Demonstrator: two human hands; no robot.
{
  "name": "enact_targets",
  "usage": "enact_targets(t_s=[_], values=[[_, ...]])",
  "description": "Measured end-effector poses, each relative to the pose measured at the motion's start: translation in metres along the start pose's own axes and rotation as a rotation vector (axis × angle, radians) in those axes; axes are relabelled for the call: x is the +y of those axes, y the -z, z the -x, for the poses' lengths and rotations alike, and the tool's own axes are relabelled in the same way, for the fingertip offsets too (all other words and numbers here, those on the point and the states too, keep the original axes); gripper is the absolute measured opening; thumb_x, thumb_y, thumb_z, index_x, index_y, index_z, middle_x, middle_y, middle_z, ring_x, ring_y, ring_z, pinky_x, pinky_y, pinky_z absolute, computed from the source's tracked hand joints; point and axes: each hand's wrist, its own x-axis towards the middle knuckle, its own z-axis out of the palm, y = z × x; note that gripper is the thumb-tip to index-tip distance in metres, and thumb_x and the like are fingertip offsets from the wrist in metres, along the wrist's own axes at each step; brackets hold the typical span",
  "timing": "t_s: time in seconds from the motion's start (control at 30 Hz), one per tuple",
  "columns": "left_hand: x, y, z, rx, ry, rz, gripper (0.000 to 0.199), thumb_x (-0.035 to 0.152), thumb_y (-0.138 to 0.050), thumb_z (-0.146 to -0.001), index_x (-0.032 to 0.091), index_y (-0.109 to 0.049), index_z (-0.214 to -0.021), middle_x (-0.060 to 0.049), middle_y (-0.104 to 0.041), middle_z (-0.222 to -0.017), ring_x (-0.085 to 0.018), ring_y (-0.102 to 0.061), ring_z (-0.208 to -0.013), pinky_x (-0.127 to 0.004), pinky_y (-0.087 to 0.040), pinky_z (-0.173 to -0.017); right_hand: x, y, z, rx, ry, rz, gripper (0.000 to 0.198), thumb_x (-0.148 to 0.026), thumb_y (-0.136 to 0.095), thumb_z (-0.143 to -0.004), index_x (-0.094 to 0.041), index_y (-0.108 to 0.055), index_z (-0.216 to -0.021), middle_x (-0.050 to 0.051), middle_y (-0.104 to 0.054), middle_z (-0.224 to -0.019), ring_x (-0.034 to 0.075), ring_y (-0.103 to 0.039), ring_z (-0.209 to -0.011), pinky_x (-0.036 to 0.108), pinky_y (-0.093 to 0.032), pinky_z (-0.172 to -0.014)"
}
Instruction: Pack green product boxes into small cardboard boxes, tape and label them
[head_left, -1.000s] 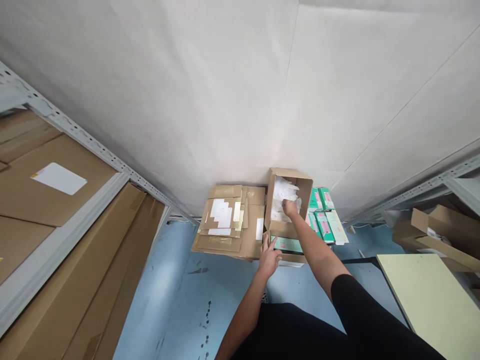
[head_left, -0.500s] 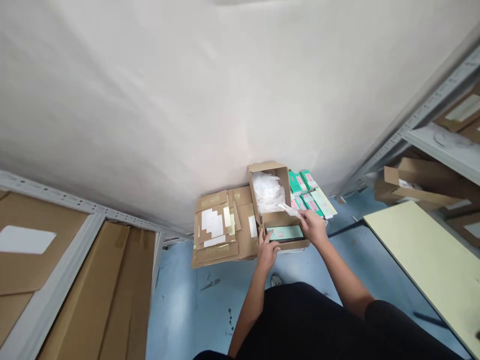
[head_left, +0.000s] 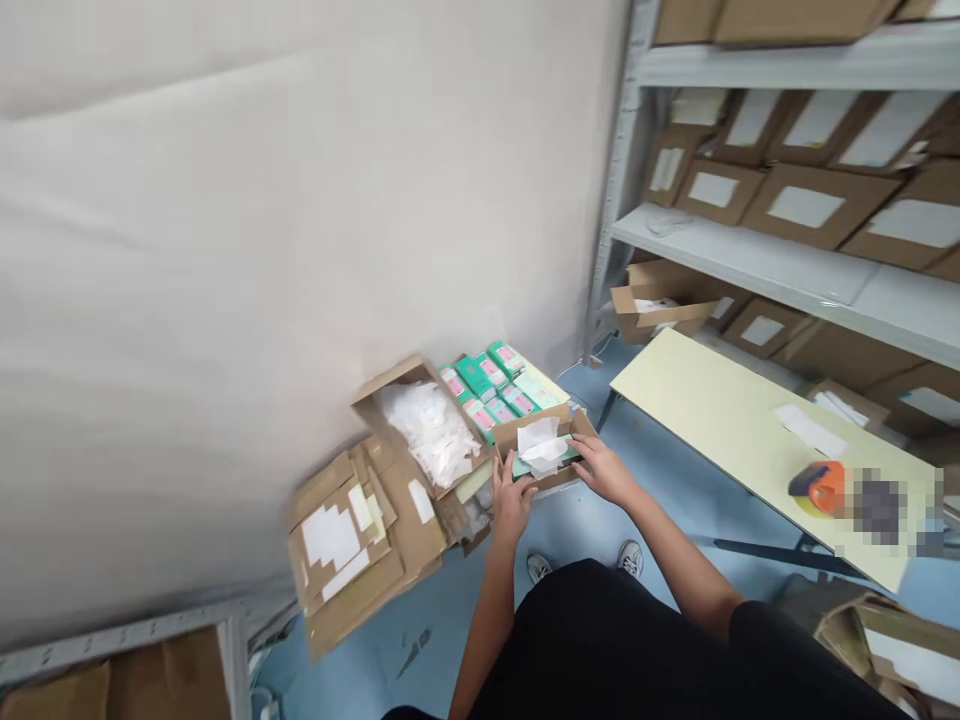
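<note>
A small open cardboard box (head_left: 559, 484) is between my hands. Inside it lies a green carton (head_left: 521, 467), partly covered by a crumpled white sheet (head_left: 541, 446). My left hand (head_left: 511, 503) grips the box's left end, fingers over the rim. At the right end my right hand (head_left: 606, 472) holds the box, its fingertips reaching over the edge toward the carton. To the left stands a larger cardboard box (head_left: 386, 385) filled with white crumpled packaging (head_left: 435, 430). Several green-and-pink cartons (head_left: 480, 375) sit in rows just beyond the small box.
Flattened cardboard (head_left: 405, 530) is stacked at the left against the white wall (head_left: 300, 250). A pale table (head_left: 697, 400) stands to the right, bearing an orange tape roll-like object (head_left: 825, 488). Behind it, metal shelving (head_left: 750, 260) holds labelled boxes. The floor (head_left: 442, 620) is blue.
The view has swung right. The small box has shifted right, away from the larger box. The white sheet from my right hand now rests on the green carton, and that hand is on the box.
</note>
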Motion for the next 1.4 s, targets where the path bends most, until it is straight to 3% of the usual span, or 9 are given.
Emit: enact_targets(t_s=[0.33,0.53,0.63,0.77,0.9,1.03,1.2,1.4], values=[[0.123,-0.097,-0.070,-0.134,-0.309,-0.004,0.013,0.024,-0.066,-0.092,0.023,-0.079,-0.092,-0.002,-0.031,-0.171,-0.040,-0.011,-0.161,-0.063,-0.039,-0.120,0.109,0.129,0.090,0.277,-0.184,0.049,0.048,-0.024,-0.054,-0.097,-0.027,-0.057,-0.145,0.011,-0.059,-0.148,0.030,-0.055,-0.137,0.051,-0.049,-0.114],[0.217,-0.154,-0.107,-0.235,-0.426,0.013,0.013,0.018,-0.071,-0.087,0.024,-0.080,-0.094,-0.004,-0.033,-0.170,-0.039,-0.010,-0.161,-0.063,-0.036,-0.121,0.178,0.179,0.143,0.378,-0.352,0.132,0.057,-0.020,-0.055,-0.093,-0.024,-0.050,-0.150,0.014,-0.055,-0.151,0.031,-0.049,-0.142,0.053,-0.046,-0.117],[0.251,-0.177,-0.124,-0.305,-0.515,0.041,0.012,0.019,-0.071,-0.087,0.023,-0.080,-0.094,-0.005,-0.031,-0.171,-0.039,-0.009,-0.161,-0.064,-0.034,-0.122,0.203,0.187,0.161,0.445,-0.471,0.157,0.059,-0.022,-0.055,-0.093,-0.026,-0.049,-0.151,0.013,-0.053,-0.153,0.031,-0.049,-0.143,0.053,-0.045,-0.117],[0.276,-0.206,-0.152,-0.401,-0.601,0.048,0.014,0.019,-0.070,-0.088,0.024,-0.080,-0.095,-0.006,-0.032,-0.170,-0.038,-0.008,-0.162,-0.066,-0.032,-0.122,0.231,0.184,0.173,0.566,-0.637,0.175,0.058,-0.026,-0.055,-0.094,-0.025,-0.048,-0.151,0.015,-0.049,-0.156,0.033,-0.046,-0.145,0.055,-0.046,-0.116],[0.288,-0.234,-0.192,-0.477,-0.690,0.063,0.014,0.019,-0.070,-0.087,0.025,-0.081,-0.094,-0.004,-0.034,-0.169,-0.038,-0.007,-0.162,-0.067,-0.031,-0.124,0.250,0.179,0.176,0.680,-0.777,0.181,0.058,-0.026,-0.055,-0.093,-0.024,-0.048,-0.151,0.016,-0.045,-0.159,0.033,-0.042,-0.149,0.055,-0.042,-0.120],[0.296,-0.268,-0.240,-0.571,-0.734,0.099,0.014,0.017,-0.072,-0.084,0.023,-0.080,-0.093,-0.005,-0.036,-0.169,-0.038,-0.007,-0.162,-0.066,-0.029,-0.125,0.257,0.189,0.169,0.698,-0.918,0.169,0.058,-0.027,-0.055,-0.093,-0.024,-0.048,-0.151,0.016,-0.044,-0.159,0.033,-0.043,-0.149,0.055,-0.042,-0.119],[0.308,-0.317,-0.297,-0.674,-0.794,0.160,0.017,0.020,-0.063,-0.090,0.020,-0.080,-0.094,-0.006,-0.032,-0.170,-0.037,0.002,-0.162,-0.064,-0.026,-0.127,0.263,0.206,0.149,0.710,-1.010,0.219,0.059,-0.030,-0.056,-0.094,-0.022,-0.046,-0.152,0.018,-0.043,-0.160,0.034,-0.043,-0.149,0.055,-0.041,-0.119],[0.321,-0.349,-0.352,-0.794,-0.783,0.097,0.023,0.016,-0.076,-0.077,0.022,-0.079,-0.099,-0.006,-0.038,-0.168,-0.039,-0.014,-0.161,-0.059,-0.023,-0.129,0.263,0.193,0.138,0.699,-1.104,0.235,0.058,-0.031,-0.058,-0.093,-0.024,-0.049,-0.150,0.017,-0.042,-0.161,0.034,-0.042,-0.150,0.055,-0.045,-0.116]])
